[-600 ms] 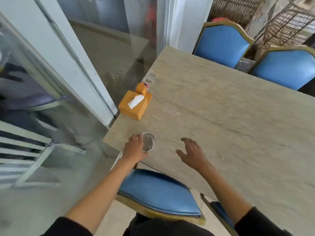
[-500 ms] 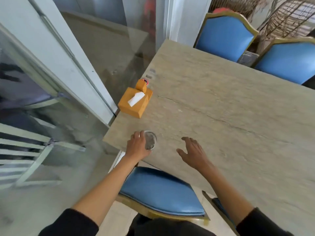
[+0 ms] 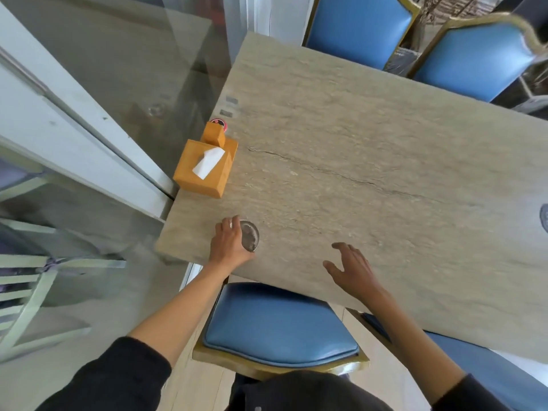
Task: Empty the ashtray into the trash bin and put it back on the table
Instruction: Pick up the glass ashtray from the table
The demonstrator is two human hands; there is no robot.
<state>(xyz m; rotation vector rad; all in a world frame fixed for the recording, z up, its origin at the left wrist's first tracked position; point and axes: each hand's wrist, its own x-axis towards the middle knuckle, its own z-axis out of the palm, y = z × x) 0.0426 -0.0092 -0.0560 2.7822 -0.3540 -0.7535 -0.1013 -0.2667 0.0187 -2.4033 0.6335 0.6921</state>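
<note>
A: Setting. Pale stone-look tabletop [image 3: 370, 179] with a dark crack running across it, set against a glass door [image 3: 112, 72] on the left. Two blue padded chairs [image 3: 358, 28] with gold frames at the far edge; another blue chair seat [image 3: 275, 324] tucked under the near edge.

B: Where is the ashtray?

A: Small round clear glass ashtray [image 3: 250, 235], on the tabletop near the near-left corner. Grey residue shows inside it. It appears to sit flat on the surface, though I cannot tell for certain whether it is lifted.

B: Left hand?

A: Left hand [image 3: 229, 244] is on the ashtray's left side. Fingers curled over the rim, grip closed around the ashtray; the hand hides its left part. Bare forearm, black sleeve [image 3: 118, 378] at the bottom of the view.

B: Right hand?

A: Right hand [image 3: 353, 269] is over the tabletop near the front edge, well apart from the ashtray. Fingers spread, grip open, nothing in it. Whether the palm touches the surface I cannot tell.

B: Other items?

A: Orange tissue box [image 3: 207, 170] at the left edge, beyond the ashtray, a white tissue [image 3: 208, 163] sticking out of the top. A small orange block [image 3: 214, 134] rests on its far end, with a round red-rimmed object [image 3: 221, 123] just behind it. A dark round thing [image 3: 544, 218] is cut off at the right edge.
</note>
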